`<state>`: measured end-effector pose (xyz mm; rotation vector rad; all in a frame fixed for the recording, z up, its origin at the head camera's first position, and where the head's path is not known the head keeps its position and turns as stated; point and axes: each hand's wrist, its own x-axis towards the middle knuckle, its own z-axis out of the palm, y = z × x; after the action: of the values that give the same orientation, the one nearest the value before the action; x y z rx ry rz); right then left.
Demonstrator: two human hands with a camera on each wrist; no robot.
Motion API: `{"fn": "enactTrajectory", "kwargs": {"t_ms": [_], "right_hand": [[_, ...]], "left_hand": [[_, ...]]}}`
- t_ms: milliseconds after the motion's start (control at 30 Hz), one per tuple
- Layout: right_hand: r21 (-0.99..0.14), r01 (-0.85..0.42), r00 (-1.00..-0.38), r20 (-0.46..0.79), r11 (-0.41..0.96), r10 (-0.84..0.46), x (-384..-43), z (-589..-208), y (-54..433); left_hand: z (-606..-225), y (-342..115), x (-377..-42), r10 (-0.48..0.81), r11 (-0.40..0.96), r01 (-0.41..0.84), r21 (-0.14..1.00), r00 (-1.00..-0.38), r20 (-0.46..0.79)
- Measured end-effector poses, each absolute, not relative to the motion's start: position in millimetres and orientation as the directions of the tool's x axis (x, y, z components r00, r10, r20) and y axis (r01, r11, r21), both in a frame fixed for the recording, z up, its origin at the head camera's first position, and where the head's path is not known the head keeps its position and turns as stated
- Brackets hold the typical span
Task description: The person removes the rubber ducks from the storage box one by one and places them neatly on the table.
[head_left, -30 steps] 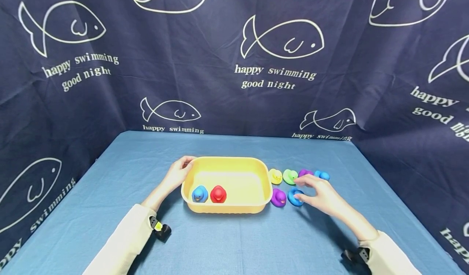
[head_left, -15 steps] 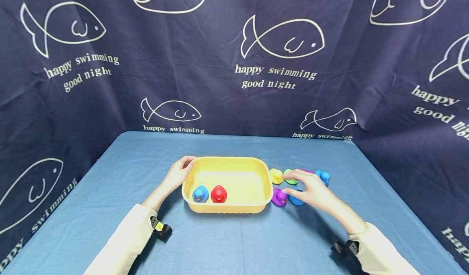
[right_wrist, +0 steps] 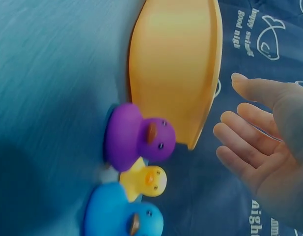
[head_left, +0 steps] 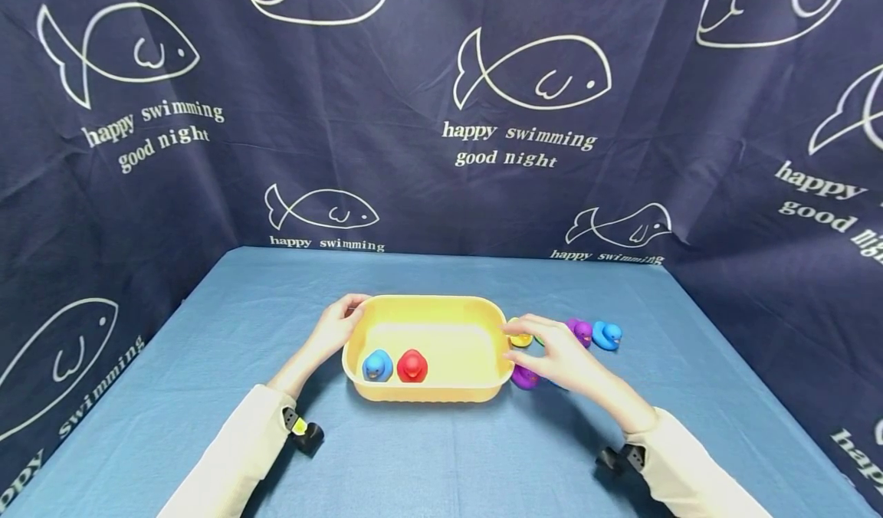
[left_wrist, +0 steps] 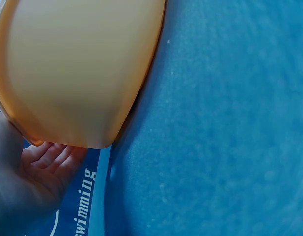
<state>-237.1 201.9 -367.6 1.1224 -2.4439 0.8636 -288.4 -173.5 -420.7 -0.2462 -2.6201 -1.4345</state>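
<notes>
A yellow plastic bin [head_left: 434, 394] stands on the blue cloth, with a blue rubber duck [head_left: 377, 365] and a red rubber duck [head_left: 412, 365] inside. My left hand [head_left: 338, 322] grips the bin's left end, thumb at the rim and fingers along the outside wall. Above the bin's right end hovers my right hand [head_left: 559, 349], fingers spread and holding nothing, as the right wrist view shows. Under and beside it sit a purple duck [right_wrist: 124, 137], a yellow duck [right_wrist: 153, 181] and a blue duck [right_wrist: 112, 211]. A green duck is mostly hidden by this hand.
Farther right, another purple duck [head_left: 581, 332] and another blue duck [head_left: 608, 336] stand on the cloth-covered table [head_left: 441, 464]. A dark blue curtain [head_left: 414, 196] with fish prints rises behind and at both sides.
My right hand has moved left from over the ducks to the bin's right rim, uncovering the far purple and blue ducks. My left hand and the bin have stayed put.
</notes>
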Motion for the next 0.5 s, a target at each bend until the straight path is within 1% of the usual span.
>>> {"fn": "enactTrajectory", "kwargs": {"t_ms": [100,333,500], "right_hand": [[-0.384,-0.769,-0.639,0.498,0.511,-0.586,-237,-365,193],[-0.438,-0.749,-0.661,0.447,0.497,-0.603,-234,-363,173],[-0.387,-0.773,-0.635,0.466,0.503,-0.617,-234,-363,162]], "left_hand": [[-421,-173,-288,0.069,0.534,0.211,0.819,-0.976,0.207],[-420,-173,-288,0.071,0.542,0.217,0.812,-0.974,0.214],[-420,-173,-288,0.072,0.530,0.206,0.823,-0.977,0.199]]}}
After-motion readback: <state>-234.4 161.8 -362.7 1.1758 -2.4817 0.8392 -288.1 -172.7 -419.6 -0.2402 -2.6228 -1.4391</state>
